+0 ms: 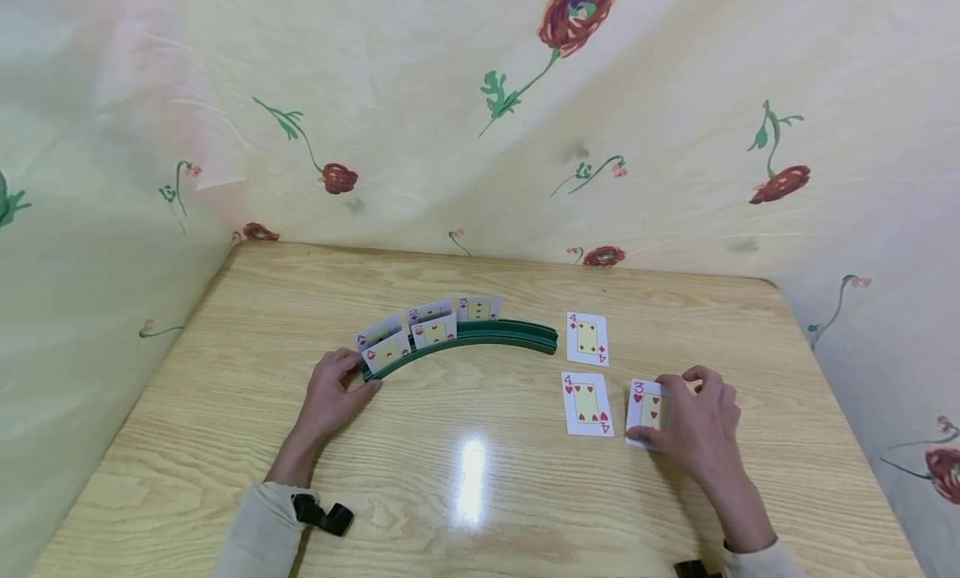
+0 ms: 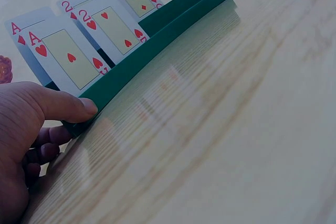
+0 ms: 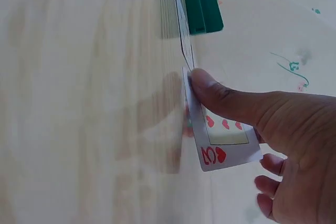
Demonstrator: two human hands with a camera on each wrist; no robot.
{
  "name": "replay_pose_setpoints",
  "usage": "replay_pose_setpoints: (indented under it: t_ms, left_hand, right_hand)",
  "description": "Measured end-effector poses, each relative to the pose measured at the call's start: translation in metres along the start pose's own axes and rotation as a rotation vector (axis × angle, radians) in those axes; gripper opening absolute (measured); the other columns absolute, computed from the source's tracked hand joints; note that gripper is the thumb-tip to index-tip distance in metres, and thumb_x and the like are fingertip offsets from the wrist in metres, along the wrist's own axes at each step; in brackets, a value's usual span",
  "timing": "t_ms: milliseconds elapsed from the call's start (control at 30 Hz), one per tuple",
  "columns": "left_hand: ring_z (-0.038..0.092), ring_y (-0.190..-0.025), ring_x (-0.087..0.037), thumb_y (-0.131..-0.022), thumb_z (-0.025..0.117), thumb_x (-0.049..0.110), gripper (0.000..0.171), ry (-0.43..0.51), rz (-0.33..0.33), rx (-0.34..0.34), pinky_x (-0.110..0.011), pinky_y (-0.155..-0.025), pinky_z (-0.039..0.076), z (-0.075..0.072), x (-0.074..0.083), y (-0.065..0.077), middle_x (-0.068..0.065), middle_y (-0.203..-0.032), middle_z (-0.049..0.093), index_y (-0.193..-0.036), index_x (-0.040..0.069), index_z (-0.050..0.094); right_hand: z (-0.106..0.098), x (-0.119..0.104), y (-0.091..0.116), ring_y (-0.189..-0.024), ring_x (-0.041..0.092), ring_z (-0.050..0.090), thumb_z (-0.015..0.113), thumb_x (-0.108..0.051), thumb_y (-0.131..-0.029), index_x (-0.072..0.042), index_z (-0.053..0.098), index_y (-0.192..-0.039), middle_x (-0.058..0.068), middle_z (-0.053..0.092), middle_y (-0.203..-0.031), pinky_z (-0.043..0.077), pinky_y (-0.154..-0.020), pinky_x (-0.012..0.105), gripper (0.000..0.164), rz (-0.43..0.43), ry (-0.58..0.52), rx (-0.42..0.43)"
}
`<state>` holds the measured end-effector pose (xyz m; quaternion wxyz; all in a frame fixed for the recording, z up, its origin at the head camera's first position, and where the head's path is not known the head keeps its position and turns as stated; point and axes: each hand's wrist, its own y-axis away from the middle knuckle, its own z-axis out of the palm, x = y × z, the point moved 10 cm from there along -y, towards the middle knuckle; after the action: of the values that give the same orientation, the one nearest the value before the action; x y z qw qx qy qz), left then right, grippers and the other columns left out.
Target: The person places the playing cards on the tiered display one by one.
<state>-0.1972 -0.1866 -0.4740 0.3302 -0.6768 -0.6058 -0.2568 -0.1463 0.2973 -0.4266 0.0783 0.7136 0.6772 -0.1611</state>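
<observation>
My left hand grips the near left end of a curved green card holder, thumb on its front wall. Standing in the holder's two rows are the ace of hearts, two of hearts, ace of diamonds, two of diamonds and three of diamonds. My right hand pinches the three of hearts, thumb across its face in the right wrist view; the palm hides part of the card in the head view.
Between the holder and my right hand, the four of diamonds and four of hearts lie face up on the wooden table. A flowered cloth hangs behind and along both sides of the table.
</observation>
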Motion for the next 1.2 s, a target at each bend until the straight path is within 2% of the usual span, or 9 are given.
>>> replay_pose_setpoints:
  t_ms: [67,200,267,400,467,600,800,1000,1200]
  left_hand:
    - [0.054,-0.104,-0.029,-0.084,0.079,0.013,0.034,0.000,-0.002,-0.001,-0.044,-0.091,0.040,0.000,0.000,0.000,-0.018,-0.113,0.067,-0.114,-0.003,0.071]
    - [0.054,-0.104,-0.030,-0.083,0.080,0.011,0.035,0.003,0.000,0.002,-0.044,-0.091,0.040,0.001,0.000,0.000,-0.018,-0.113,0.067,-0.114,-0.003,0.071]
    - [0.054,-0.104,-0.030,-0.083,0.080,0.011,0.035,0.003,0.003,0.003,-0.044,-0.091,0.040,0.000,0.000,0.000,-0.018,-0.113,0.067,-0.113,-0.003,0.071]
    - [0.054,-0.104,-0.030,-0.083,0.080,0.011,0.035,0.006,0.005,0.003,-0.044,-0.091,0.039,0.000,0.001,0.000,-0.018,-0.113,0.067,-0.113,-0.003,0.071]
    - [0.054,-0.104,-0.030,-0.083,0.080,0.011,0.035,0.007,0.005,0.004,-0.044,-0.091,0.040,0.000,0.001,0.000,-0.018,-0.113,0.067,-0.113,-0.003,0.071]
    - [0.054,-0.104,-0.030,-0.083,0.081,0.010,0.035,0.005,0.006,0.004,-0.044,-0.091,0.040,0.000,0.001,0.000,-0.018,-0.113,0.067,-0.113,-0.003,0.071]
    - [0.054,-0.105,-0.031,-0.083,0.080,0.010,0.036,0.012,0.003,0.002,-0.044,-0.091,0.040,0.000,0.001,0.001,-0.018,-0.114,0.067,-0.114,-0.003,0.071]
    - [0.054,-0.105,-0.030,-0.084,0.080,0.011,0.035,0.009,0.004,0.002,-0.044,-0.091,0.040,0.000,0.001,0.001,-0.018,-0.113,0.067,-0.115,-0.003,0.071]
    - [0.054,-0.105,-0.031,-0.083,0.080,0.011,0.036,0.004,0.008,0.001,-0.045,-0.091,0.040,0.000,0.001,0.001,-0.019,-0.114,0.067,-0.115,-0.004,0.071]
  right_hand:
    - [-0.003,0.003,-0.002,-0.100,0.049,0.036,0.097,-0.029,-0.058,0.002,0.061,-0.118,0.032,0.041,-0.125,0.032,-0.079,0.056,0.076,0.012,0.019,-0.019]
    - [-0.007,0.008,-0.003,-0.095,0.046,0.054,0.089,-0.029,-0.072,0.002,0.060,-0.121,0.033,0.053,-0.123,0.047,-0.074,0.054,0.065,0.012,0.046,-0.074]
    - [-0.010,0.010,-0.003,-0.083,0.039,0.059,0.085,-0.027,-0.077,0.003,0.059,-0.122,0.029,0.061,-0.111,0.049,-0.065,0.049,0.060,-0.001,0.029,-0.100]
    - [-0.018,0.010,-0.001,-0.065,0.018,0.051,0.079,-0.017,-0.085,0.003,0.060,-0.120,0.013,0.065,-0.081,0.039,-0.054,0.029,0.045,-0.048,-0.035,-0.090]
    - [-0.023,0.009,0.000,-0.063,0.012,0.047,0.077,-0.012,-0.087,0.001,0.063,-0.117,0.008,0.063,-0.075,0.035,-0.052,0.024,0.036,-0.078,-0.062,-0.063]
    - [-0.033,0.004,0.000,-0.064,0.003,0.051,0.075,-0.003,-0.086,0.000,0.067,-0.109,0.012,0.070,-0.082,0.037,-0.051,0.020,0.024,-0.150,-0.099,0.011]
    - [-0.044,-0.001,-0.002,-0.066,-0.004,0.056,0.075,0.006,-0.082,0.002,0.072,-0.103,0.018,0.074,-0.085,0.042,-0.050,0.020,0.021,-0.235,-0.153,0.084]
    - [-0.057,-0.009,-0.008,-0.064,0.004,0.060,0.077,0.004,-0.081,0.002,0.074,-0.098,0.018,0.075,-0.083,0.042,-0.049,0.021,0.018,-0.265,-0.176,0.134]
    - [-0.070,-0.027,-0.020,-0.067,-0.004,0.056,0.077,0.002,-0.082,0.000,0.075,-0.098,0.017,0.075,-0.083,0.043,-0.051,0.020,0.016,-0.296,-0.183,0.171]
